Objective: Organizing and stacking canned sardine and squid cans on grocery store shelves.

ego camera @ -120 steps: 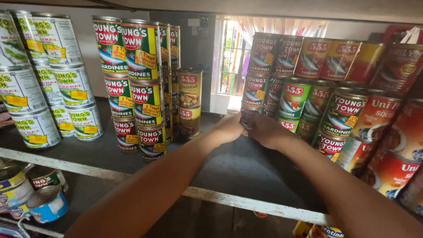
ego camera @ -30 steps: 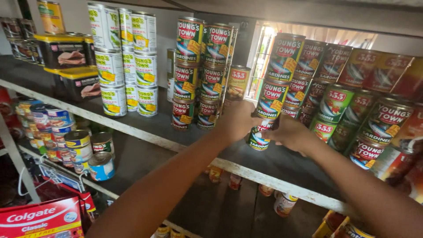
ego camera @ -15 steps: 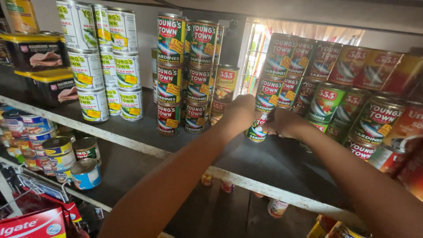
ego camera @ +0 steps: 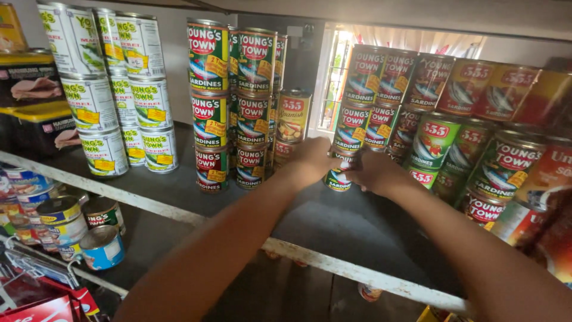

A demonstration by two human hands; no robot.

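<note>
a: how are the fingers set?
b: left hand (ego camera: 311, 160) and right hand (ego camera: 374, 173) curl around a green sardine can (ego camera: 338, 177), gripping its sides.
a: where's the can?
b: between both hands, at the foot of the can stack (ego camera: 363, 101) on the dark shelf (ego camera: 333, 223).

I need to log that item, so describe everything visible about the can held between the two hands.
The can is a small cylindrical tin with a green wrapped label showing a fish picture, a yellow patch and white lettering. It looks metal, sealed and undented. It sits at the foot of a leaning column of similar green cans, tilted slightly with its base toward the dark shelf. The left hand grips its left side and the right hand its right; the fingers cover its top edge.
</note>
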